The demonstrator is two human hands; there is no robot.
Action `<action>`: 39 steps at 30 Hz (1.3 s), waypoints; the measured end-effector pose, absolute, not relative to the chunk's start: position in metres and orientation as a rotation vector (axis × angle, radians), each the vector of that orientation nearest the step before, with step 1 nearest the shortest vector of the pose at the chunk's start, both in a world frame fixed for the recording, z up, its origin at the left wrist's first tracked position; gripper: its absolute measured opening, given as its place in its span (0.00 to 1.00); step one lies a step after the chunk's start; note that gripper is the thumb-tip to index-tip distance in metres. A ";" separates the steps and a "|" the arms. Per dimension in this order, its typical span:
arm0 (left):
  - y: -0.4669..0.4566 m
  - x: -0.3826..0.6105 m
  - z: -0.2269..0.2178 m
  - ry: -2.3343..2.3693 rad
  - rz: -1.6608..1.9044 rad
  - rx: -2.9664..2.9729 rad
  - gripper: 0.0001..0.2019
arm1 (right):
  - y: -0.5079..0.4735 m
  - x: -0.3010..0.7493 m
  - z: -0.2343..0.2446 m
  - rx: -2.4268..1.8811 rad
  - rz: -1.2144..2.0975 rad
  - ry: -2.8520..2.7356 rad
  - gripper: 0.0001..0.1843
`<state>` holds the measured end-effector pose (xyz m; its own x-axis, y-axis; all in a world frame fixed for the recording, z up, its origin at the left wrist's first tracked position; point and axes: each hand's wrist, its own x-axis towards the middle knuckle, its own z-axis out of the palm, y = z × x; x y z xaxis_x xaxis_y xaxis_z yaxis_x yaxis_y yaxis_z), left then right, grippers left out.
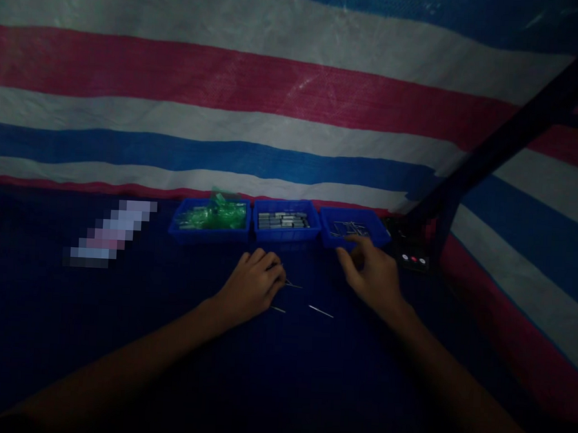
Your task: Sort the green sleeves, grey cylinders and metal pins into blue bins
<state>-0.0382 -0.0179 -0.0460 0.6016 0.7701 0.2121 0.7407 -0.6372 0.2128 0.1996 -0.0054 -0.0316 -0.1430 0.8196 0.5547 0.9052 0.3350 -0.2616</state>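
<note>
My left hand (252, 284) rests low over the dark blue table, fingers curled and pressed together; whatever lies under them is hidden. Thin metal rods (294, 286) stick out beside its fingertips, and another rod end (278, 309) shows just below. A separate thin rod (321, 311) lies on the table between my hands. My right hand (374, 272) hovers at the front edge of the right blue bin (327, 238), thumb and index finger apart with a gap between them. Several thin metal rods (353, 229) lie loose in that bin.
The middle blue bin (258, 234) holds stacked silvery cylinders (283, 220). Green plastic packaging (216, 214) fills the left blue bin (176, 235). A phone (413, 258) lies at the right, beside a dark slanted post (511, 134). Striped sheeting (257, 79) hangs behind.
</note>
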 end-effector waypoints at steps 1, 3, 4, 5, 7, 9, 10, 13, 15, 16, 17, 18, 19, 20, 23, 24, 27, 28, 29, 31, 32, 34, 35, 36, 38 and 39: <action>-0.018 -0.038 -0.046 1.295 0.436 2.714 0.06 | -0.011 0.194 -0.032 -1.444 -0.137 -2.062 0.15; -0.019 -0.038 -0.047 1.303 0.447 2.702 0.05 | -0.020 0.184 -0.035 -1.329 -0.066 -2.217 0.13; -0.019 -0.037 -0.048 1.304 0.454 2.695 0.05 | -0.024 0.179 -0.037 -1.276 -0.036 -2.288 0.12; -0.020 -0.037 -0.050 1.305 0.461 2.685 0.05 | -0.027 0.175 -0.039 -1.223 -0.011 -2.354 0.12; -0.021 -0.035 -0.052 1.318 0.482 2.653 0.04 | -0.030 0.168 -0.044 -1.117 0.018 -2.465 0.11; -0.021 -0.034 -0.053 1.329 0.520 2.610 0.04 | -0.032 0.164 -0.049 -1.035 0.019 -2.518 0.09; -0.022 -0.033 -0.053 1.327 0.542 2.593 0.04 | -0.032 0.164 -0.051 -1.007 0.011 -2.512 0.08; -0.023 -0.032 -0.052 1.308 0.603 2.562 0.04 | -0.032 0.164 -0.052 -0.967 -0.035 -2.402 0.06; -0.023 -0.032 -0.051 1.292 0.641 2.542 0.04 | -0.032 0.165 -0.051 -0.960 -0.082 -2.340 0.06; -0.023 -0.032 -0.050 1.281 0.655 2.533 0.05 | -0.032 0.165 -0.051 -0.953 -0.101 -2.333 0.06; -0.023 -0.032 -0.050 1.270 0.666 2.525 0.05 | -0.032 0.165 -0.051 -0.945 -0.115 -2.337 0.05; -0.023 -0.033 -0.049 1.259 0.677 2.518 0.05 | -0.032 0.165 -0.050 -0.936 -0.123 -2.344 0.05; -0.022 -0.033 -0.048 1.250 0.692 2.513 0.05 | -0.031 0.165 -0.050 -0.925 -0.119 -2.346 0.05; -0.022 -0.034 -0.046 1.246 0.712 2.508 0.06 | -0.031 0.165 -0.049 -0.920 -0.107 -2.341 0.05; -0.016 -0.038 -0.041 1.289 0.795 2.486 0.06 | -0.024 0.172 -0.043 -0.942 -0.091 -2.283 0.04; -0.013 -0.040 -0.040 1.321 0.805 2.478 0.07 | -0.020 0.177 -0.040 -0.981 -0.119 -2.246 0.05; -0.004 -0.046 -0.037 1.404 0.741 2.471 0.07 | -0.002 0.200 -0.029 -1.240 -0.297 -1.974 0.07; -0.001 -0.048 -0.037 1.419 0.706 2.479 0.07 | 0.005 0.209 -0.026 -1.348 -0.333 -1.853 0.08; 0.001 -0.050 -0.037 1.435 0.676 2.487 0.07 | 0.011 0.217 -0.023 -1.444 -0.331 -1.764 0.10; 0.005 -0.054 -0.036 1.496 0.640 2.497 0.07 | 0.018 0.230 -0.020 -1.578 -0.244 -1.725 0.17; 0.006 -0.057 -0.036 1.545 0.631 2.494 0.07 | 0.019 0.233 -0.019 -1.616 -0.188 -1.753 0.19; 0.008 -0.063 -0.035 1.661 0.611 2.475 0.08 | 0.015 0.233 -0.018 -1.636 -0.098 -1.838 0.18; 0.007 -0.066 -0.034 1.714 0.591 2.461 0.09 | 0.010 0.230 -0.017 -1.620 -0.068 -1.882 0.16; 0.005 -0.070 -0.034 1.753 0.561 2.444 0.10 | 0.004 0.226 -0.016 -1.593 -0.037 -1.928 0.15; -0.001 -0.078 -0.035 1.799 0.495 2.390 0.11 | -0.009 0.214 -0.015 -1.509 0.043 -2.039 0.13; -0.006 -0.081 -0.035 1.807 0.461 2.359 0.11 | -0.015 0.208 -0.014 -1.462 0.093 -2.099 0.13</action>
<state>-0.0810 -0.0055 -0.0354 0.2342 0.9591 0.1588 0.9181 -0.2719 0.2883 0.2084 -0.0150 -0.0143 -0.2371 0.8796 0.4125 0.8394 0.3992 -0.3688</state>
